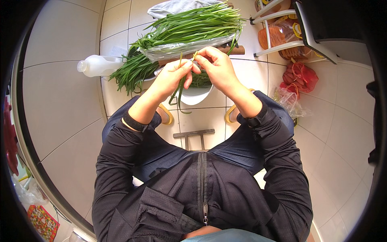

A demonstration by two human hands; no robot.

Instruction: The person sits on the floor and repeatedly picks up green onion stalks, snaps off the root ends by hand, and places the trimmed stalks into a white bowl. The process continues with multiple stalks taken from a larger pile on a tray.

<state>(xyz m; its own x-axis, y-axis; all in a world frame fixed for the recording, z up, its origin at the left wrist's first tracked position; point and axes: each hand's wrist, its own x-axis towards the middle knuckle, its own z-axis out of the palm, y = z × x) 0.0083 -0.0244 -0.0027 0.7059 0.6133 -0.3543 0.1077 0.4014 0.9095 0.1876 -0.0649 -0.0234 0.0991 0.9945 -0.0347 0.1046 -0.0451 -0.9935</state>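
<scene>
My left hand holds a few long green garlic chive leaves, which dangle below its fingers. The thumb and fingers of my right hand pinch a yellowish piece at the upper ends, close to my left fingertips. Just beyond both hands, a thick bundle of garlic chives lies on a clear plastic bag over a low wooden stool. More chives spill out at the left. Under my hands stands a white bucket with green leaves inside, partly hidden by my fingers.
A white plastic jug lies at the left on the tiled floor. Grey cloth sits behind the bundle. At the right are a white metal rack, large oil bottles, a red net bag and a crumpled clear bag.
</scene>
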